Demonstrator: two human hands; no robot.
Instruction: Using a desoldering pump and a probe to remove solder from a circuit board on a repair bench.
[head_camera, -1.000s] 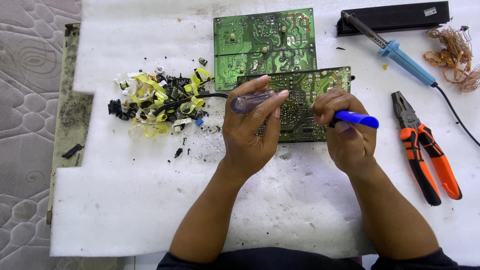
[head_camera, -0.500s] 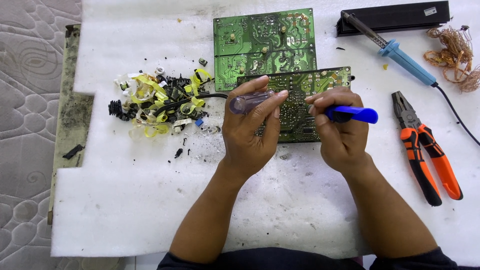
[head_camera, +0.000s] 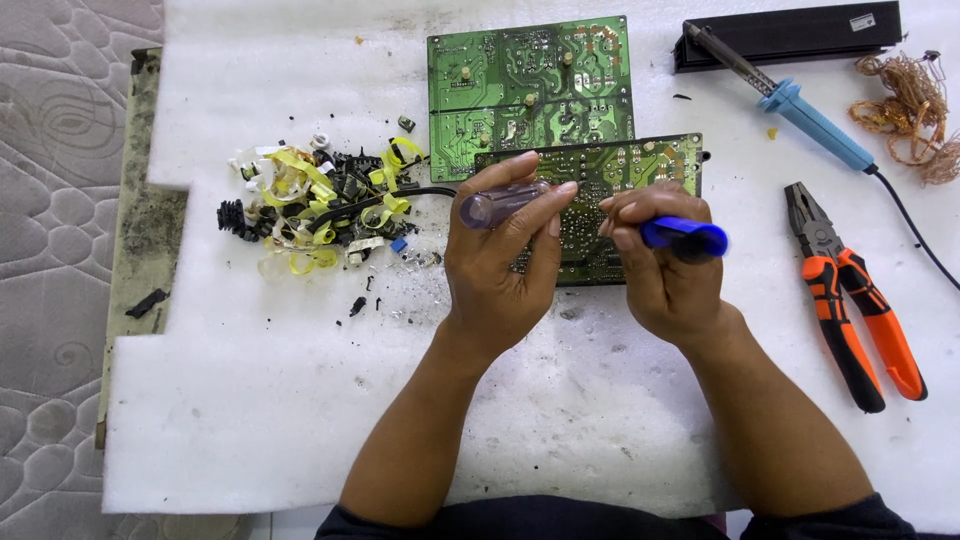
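Two bare hands work over the nearer of two green circuit boards on a white foam sheet (head_camera: 300, 420). The left hand (head_camera: 497, 270) is curled around a clear purple tool handle (head_camera: 497, 205), fingers and thumb wrapped over it, holding it level just above the nearer circuit board (head_camera: 640, 165). The right hand (head_camera: 665, 265) is closed around a blue tool handle (head_camera: 688, 238), whose end sticks out to the right past the knuckles; its fingertips press down toward the board's middle. The working tips of both tools are hidden by the fingers, so where they meet the board cannot be told.

The second circuit board (head_camera: 530, 85) lies just behind the nearer board, their edges touching or overlapping. Left of the nearer board sits one heap of stripped parts (head_camera: 320, 210): black pieces tangled with yellow tape strips, with small crumbs scattered beside it.

Right of the nearer board lies one pair of pliers (head_camera: 850, 295) with orange and black grips, jaws pointing away from the person. Behind the pliers rests one soldering iron (head_camera: 800, 105) with a blue handle, its metal tip laid on a long black bar (head_camera: 790, 35) and its dark cord trailing off to the right. One bundle of copper wire (head_camera: 910, 115) lies at the far right, well apart from the board.
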